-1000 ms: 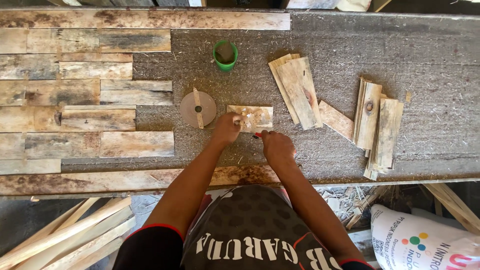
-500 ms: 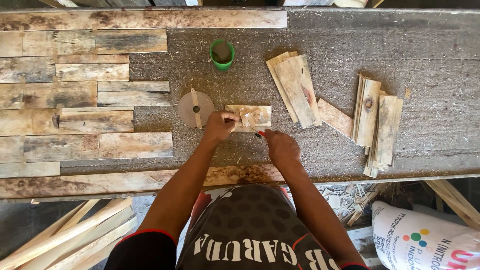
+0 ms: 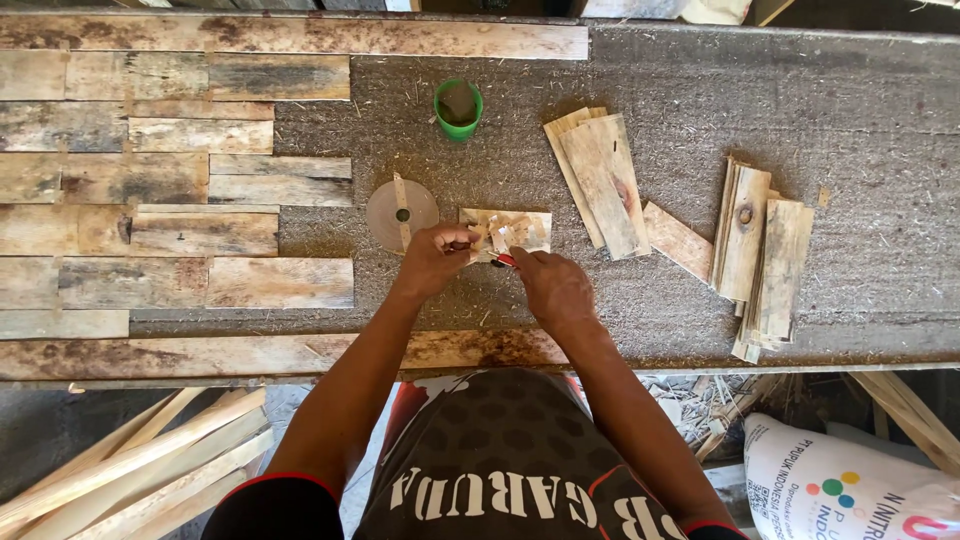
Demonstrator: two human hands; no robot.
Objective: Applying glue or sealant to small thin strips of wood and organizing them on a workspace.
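Both hands are down on the desk [image 3: 800, 90], working close together over a small pale wood piece [image 3: 508, 230]. The left hand [image 3: 435, 258] is curled, its fingertips pinching the near left edge of that piece. The right hand [image 3: 552, 287] is closed around a small red-tipped tool [image 3: 503, 260], just a sliver of red showing between the two hands; what kind of tool it is, I can't tell. The wood piece lies flat, right ahead of both hands, touching the left fingertips.

Just left of the left hand and a touch further out sits a round tape roll [image 3: 401, 214], a strip standing across it. Further out from the hands stands a green cup [image 3: 458, 107]. To the right of the right hand lies a fanned stack of thin boards [image 3: 600, 175], then a single slanted offcut [image 3: 678, 240], and beyond that another heap of boards [image 3: 765, 255]. Far off to the left, a patchwork of weathered planks [image 3: 150, 190] covers the desk.
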